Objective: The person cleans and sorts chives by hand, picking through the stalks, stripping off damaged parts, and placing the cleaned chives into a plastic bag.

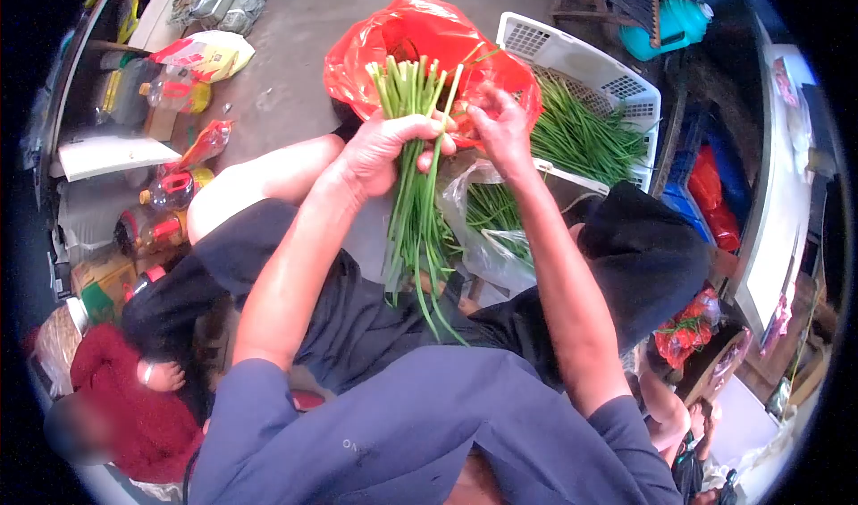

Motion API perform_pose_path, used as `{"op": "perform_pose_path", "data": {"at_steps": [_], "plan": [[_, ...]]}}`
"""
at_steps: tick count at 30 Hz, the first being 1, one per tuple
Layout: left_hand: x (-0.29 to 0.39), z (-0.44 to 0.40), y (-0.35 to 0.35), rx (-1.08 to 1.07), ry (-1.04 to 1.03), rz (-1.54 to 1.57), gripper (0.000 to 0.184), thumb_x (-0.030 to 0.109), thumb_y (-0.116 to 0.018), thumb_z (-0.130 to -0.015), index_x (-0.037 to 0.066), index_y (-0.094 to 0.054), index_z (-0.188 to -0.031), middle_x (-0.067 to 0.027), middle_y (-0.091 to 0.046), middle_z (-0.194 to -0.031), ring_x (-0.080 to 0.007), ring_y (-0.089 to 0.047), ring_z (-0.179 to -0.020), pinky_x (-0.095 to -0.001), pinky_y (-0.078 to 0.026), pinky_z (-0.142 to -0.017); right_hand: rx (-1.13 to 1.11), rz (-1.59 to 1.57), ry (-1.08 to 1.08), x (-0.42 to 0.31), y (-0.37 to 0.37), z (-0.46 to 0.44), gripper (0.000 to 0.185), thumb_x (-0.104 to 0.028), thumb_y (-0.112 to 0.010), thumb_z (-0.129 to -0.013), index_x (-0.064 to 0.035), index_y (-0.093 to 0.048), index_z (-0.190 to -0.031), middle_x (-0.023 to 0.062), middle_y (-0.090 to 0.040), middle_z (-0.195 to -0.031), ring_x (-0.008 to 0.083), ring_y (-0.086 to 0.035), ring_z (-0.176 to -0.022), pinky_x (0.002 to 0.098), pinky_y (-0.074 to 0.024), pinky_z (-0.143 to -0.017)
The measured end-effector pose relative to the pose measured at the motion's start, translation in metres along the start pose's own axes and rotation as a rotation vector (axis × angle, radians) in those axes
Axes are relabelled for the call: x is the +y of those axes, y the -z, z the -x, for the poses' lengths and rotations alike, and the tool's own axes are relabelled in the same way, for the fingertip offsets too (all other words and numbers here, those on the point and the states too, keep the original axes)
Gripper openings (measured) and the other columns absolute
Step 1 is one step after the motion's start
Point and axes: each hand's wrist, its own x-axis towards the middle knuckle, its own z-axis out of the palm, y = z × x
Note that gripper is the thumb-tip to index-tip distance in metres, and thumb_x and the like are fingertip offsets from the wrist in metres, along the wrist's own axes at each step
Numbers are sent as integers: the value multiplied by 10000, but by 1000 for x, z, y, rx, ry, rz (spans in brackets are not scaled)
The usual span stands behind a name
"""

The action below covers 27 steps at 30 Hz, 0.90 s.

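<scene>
My left hand is wrapped around a bunch of chives. The pale cut ends stick up above my fist, and the long green leaves hang down over my lap. My right hand is just to the right of the bunch, with its fingers drawn together in a pinch; whatever is in them is too small to make out. Behind both hands stands an open red plastic bag. Below my right wrist, a clear plastic bag holds more green stalks.
A white crate piled with chives stands to the right. Bottles and packets line the left side. A teal jug is at the back right. One person in a red top sits at lower left, and another person's limbs show at lower right.
</scene>
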Motion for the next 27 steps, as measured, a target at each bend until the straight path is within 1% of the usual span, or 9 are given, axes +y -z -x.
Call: {"op": "perform_pose_path", "data": {"at_steps": [3, 6, 9, 17, 19, 22, 24, 25, 27], "plan": [[0, -2, 4, 16, -32, 6, 240, 127, -615, -824, -22, -590, -1010, -83, -657, -828, -114, -579, -638, -225, -474, -597, 66, 77, 89, 12, 7, 13, 239, -219, -644, -887, 15, -656, -837, 27, -616, -683, 81, -541, -558, 239, -437, -477], [-1, -2, -1, 76, -17, 10, 231, 130, -618, -828, -11, -588, -1008, -86, -657, -833, -141, -607, -674, -251, -490, -635, 51, 197, -277, 16, 32, 36, 390, -353, -608, -906, -19, -604, -705, 21, -557, -579, 90, -503, -466, 254, -402, -418], [-2, -5, -1, 54, 14, 59, 220, 138, -620, -834, 2, -583, -1003, -90, -659, -841, -172, -626, -702, -273, -499, -665, -113, -20, -491, 27, 52, 53, 405, -368, -610, -901, -19, -602, -696, 27, -549, -561, 104, -506, -450, 261, -399, -408], [6, -7, -8, 32, 36, 75, 232, 151, -615, -841, 25, -560, -1027, -107, -650, -847, -215, -660, -715, -339, -552, -714, -187, 458, -513, 145, 43, 68, 245, -217, -613, -811, -2, -635, -697, 80, -627, -616, 145, -574, -481, 308, -455, -474], [6, -8, -6, 58, 51, 99, 217, 137, -619, -836, 31, -557, -1016, -104, -648, -842, -217, -657, -684, -338, -550, -700, -80, 563, -303, 162, 30, 78, 236, -243, -636, -769, -12, -681, -784, 104, -676, -706, 221, -638, -627, 369, -485, -600], [3, -12, 2, 72, 38, 91, 206, 123, -621, -831, 31, -555, -1002, -107, -648, -835, -212, -655, -675, -331, -548, -676, -237, 580, -285, 178, 26, 80, 264, -275, -649, -758, -18, -676, -808, 116, -676, -713, 239, -637, -666, 377, -486, -632], [2, -14, 3, 74, 38, 64, 208, 122, -621, -830, 28, -554, -1002, -104, -645, -827, -203, -652, -675, -321, -548, -663, -488, 473, -293, 184, 26, 80, 415, -401, -631, -780, -92, -676, -1053, 174, -691, -911, 317, -669, -847, 401, -512, -752], [3, -16, 3, 69, 30, 35, 210, 122, -621, -829, 26, -552, -1002, -101, -642, -819, -195, -649, -674, -311, -548, -649, -486, 473, -298, 167, 24, 78, 415, -401, -631, -780, -92, -676, -1053, 174, -691, -911, 317, -669, -847, 401, -512, -752], [3, -17, -2, 76, 30, 17, 207, 120, -624, -827, 20, -555, -994, -91, -631, -801, -179, -631, -650, -295, -535, -616, -708, 313, -889, 136, 23, 74, 483, -465, -629, -780, -107, -657, -1104, 187, -687, -939, 323, -663, -851, 394, -510, -754]]}}
